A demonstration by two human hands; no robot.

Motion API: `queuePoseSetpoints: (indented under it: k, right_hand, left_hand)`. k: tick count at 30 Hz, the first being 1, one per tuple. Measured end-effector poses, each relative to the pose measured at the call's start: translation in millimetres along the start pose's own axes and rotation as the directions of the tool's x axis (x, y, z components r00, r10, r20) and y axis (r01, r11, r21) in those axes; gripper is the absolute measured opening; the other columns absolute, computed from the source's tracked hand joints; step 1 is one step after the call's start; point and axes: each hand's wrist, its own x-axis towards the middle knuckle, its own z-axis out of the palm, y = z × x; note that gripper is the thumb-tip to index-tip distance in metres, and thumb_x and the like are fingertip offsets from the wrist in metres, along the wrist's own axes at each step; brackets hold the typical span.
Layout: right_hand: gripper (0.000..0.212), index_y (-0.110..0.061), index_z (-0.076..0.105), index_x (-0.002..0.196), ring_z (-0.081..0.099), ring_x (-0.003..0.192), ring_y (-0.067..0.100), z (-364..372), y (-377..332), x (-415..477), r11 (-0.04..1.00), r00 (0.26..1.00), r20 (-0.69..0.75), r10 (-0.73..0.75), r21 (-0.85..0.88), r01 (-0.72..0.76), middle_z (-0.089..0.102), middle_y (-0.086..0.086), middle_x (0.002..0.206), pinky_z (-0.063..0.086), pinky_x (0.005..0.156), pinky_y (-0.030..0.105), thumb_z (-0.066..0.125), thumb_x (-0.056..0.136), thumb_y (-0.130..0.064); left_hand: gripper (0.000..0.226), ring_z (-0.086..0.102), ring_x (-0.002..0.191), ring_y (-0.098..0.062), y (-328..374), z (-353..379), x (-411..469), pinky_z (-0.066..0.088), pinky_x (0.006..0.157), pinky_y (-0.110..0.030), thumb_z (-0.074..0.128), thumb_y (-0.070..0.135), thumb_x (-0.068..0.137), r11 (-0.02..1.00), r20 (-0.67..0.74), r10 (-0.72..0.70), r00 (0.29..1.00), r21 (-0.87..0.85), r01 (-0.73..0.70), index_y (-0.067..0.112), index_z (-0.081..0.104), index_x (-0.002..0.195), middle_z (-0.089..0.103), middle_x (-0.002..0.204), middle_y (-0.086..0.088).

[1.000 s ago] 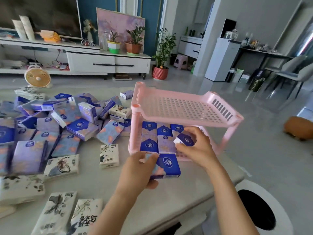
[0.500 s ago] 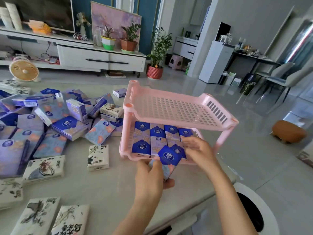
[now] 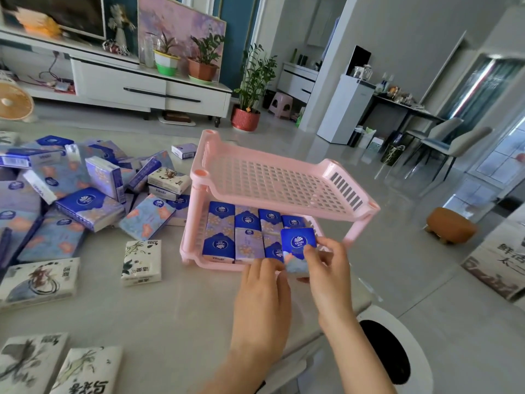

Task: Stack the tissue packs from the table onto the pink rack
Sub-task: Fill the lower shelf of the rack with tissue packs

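Left hand (image 3: 262, 294) and right hand (image 3: 326, 275) both got fingers clamped on one blue tissue pack (image 3: 298, 244), tilted up at the pink rack (image 3: 272, 180) lower shelf's front.

Both grips meet at the front right corner of the pink rack (image 3: 326, 167), on the counter (image 3: 170, 314). The right grip (image 3: 331, 268) pinches a tilted blue tissue pack (image 3: 298, 241); the left grip (image 3: 262, 288) holds its lower left edge. Blue packs (image 3: 220, 234) lie in rows on the rack's lower shelf. Loose packs (image 3: 85, 206) lie heaped left of the rack.
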Motion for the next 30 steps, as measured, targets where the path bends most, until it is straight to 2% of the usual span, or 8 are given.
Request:
queuePoseSetpoints:
  k: [1, 3, 7, 13, 17, 22, 26, 30]
  right_hand:
    - [0.019, -0.022, 0.051, 0.09, 0.062, 0.078, 0.019, 2.2, 0.7, 2.2, 0.989, 0.994, -0.05, -0.101, -0.11, 0.095, 0.064, 0.013, 0.098, 0.052, 0.069, 0.021, 0.053, 0.09, -0.003]
    - [0.016, -0.015, 0.053, 0.099, 0.06, 0.084, 0.021, 7.6, 2.8, 7.0, 0.926, 0.96, -0.082, -0.267, -0.297, 0.232, 0.06, 0.013, 0.103, 0.044, 0.068, 0.01, 0.051, 0.09, -0.002]
    - [0.03, -0.008, 0.053, 0.121, 0.052, 0.106, 0.036, 20.0, 15.7, 19.6, 0.779, 0.951, -0.071, -0.302, -0.593, 0.203, 0.051, 0.017, 0.113, 0.045, 0.086, 0.037, 0.046, 0.092, -0.004]
    - [0.028, -0.003, 0.053, 0.117, 0.048, 0.111, 0.035, 21.1, 10.0, 28.6, 0.632, 0.985, -0.062, -0.162, -0.773, 0.055, 0.047, 0.017, 0.119, 0.04, 0.088, 0.037, 0.045, 0.091, -0.005]
    - [0.035, -0.003, 0.052, 0.123, 0.048, 0.106, 0.036, 21.9, 22.1, 35.1, 0.511, 0.975, 0.046, -0.219, -0.846, 0.155, 0.05, 0.018, 0.116, 0.035, 0.092, 0.036, 0.049, 0.089, -0.001]
    - [0.026, 0.001, 0.059, 0.111, 0.052, 0.1, 0.041, 18.6, 29.4, 37.0, 0.419, 0.952, 0.141, -0.272, -0.873, 0.249, 0.056, 0.022, 0.107, 0.041, 0.089, 0.044, 0.055, 0.087, -0.006]
    - [0.043, -0.004, 0.048, 0.126, 0.042, 0.121, 0.032, 7.4, 31.5, 41.5, 0.273, 0.94, 0.305, -0.151, -0.901, 0.336, 0.047, 0.016, 0.129, 0.027, 0.104, 0.035, 0.037, 0.097, -0.034]
    - [0.081, 0.002, 0.052, 0.123, 0.037, 0.128, 0.038, 12.9, 47.1, 39.9, 0.174, 0.925, 0.375, -0.063, -0.908, 0.38, 0.052, 0.023, 0.129, 0.014, 0.115, 0.045, -0.001, 0.086, -0.046]
  left_hand:
    - [0.02, 0.046, 0.081, -0.014, -4.6, 1.5, 3.1, 0.036, 0.07, -0.028, 0.038, 0.02, 0.088, 0.983, -0.004, 0.121, 0.993, 0.139, -0.12, 0.015, 0.057, 0.086, 0.06, 0.088, 0.002]
    - [0.029, 0.054, 0.091, -0.022, -12.4, 3.3, 9.0, 0.035, 0.079, -0.032, 0.038, 0.021, 0.082, 0.922, 0.079, 0.21, 0.975, 0.315, -0.224, 0.012, 0.065, 0.089, 0.066, 0.096, -0.004]
    - [0.051, 0.059, 0.114, -0.031, -28.9, 7.6, 4.9, 0.019, 0.102, -0.052, 0.035, 0.033, 0.076, 0.783, 0.297, 0.136, 0.945, 0.552, -0.287, 0.013, 0.069, 0.109, 0.065, 0.118, -0.012]
    - [0.053, 0.058, 0.115, -0.03, -32.9, 6.3, 1.4, 0.015, 0.103, -0.055, 0.035, 0.038, 0.077, 0.763, 0.34, 0.072, 0.938, 0.586, -0.271, 0.015, 0.069, 0.11, 0.065, 0.119, -0.011]
    - [0.053, 0.057, 0.116, -0.031, -34.0, 8.1, -0.3, 0.016, 0.102, -0.055, 0.035, 0.038, 0.076, 0.77, 0.328, 0.078, 0.941, 0.58, -0.266, 0.015, 0.069, 0.111, 0.064, 0.12, -0.011]
    - [0.052, 0.057, 0.116, -0.031, -35.3, 8.6, -0.8, 0.012, 0.105, -0.052, 0.036, 0.035, 0.075, 0.776, 0.309, 0.084, 0.947, 0.577, -0.257, 0.015, 0.068, 0.111, 0.063, 0.12, -0.013]
    - [0.052, 0.058, 0.115, -0.031, -35.0, 8.4, -1.3, 0.011, 0.106, -0.05, 0.035, 0.034, 0.075, 0.779, 0.284, 0.098, 0.954, 0.574, -0.251, 0.015, 0.069, 0.11, 0.063, 0.119, -0.015]
    - [0.051, 0.058, 0.114, -0.033, -35.3, 9.2, -1.0, 0.008, 0.107, -0.048, 0.036, 0.03, 0.074, 0.789, 0.26, 0.101, 0.96, 0.567, -0.237, 0.014, 0.068, 0.109, 0.063, 0.119, -0.016]
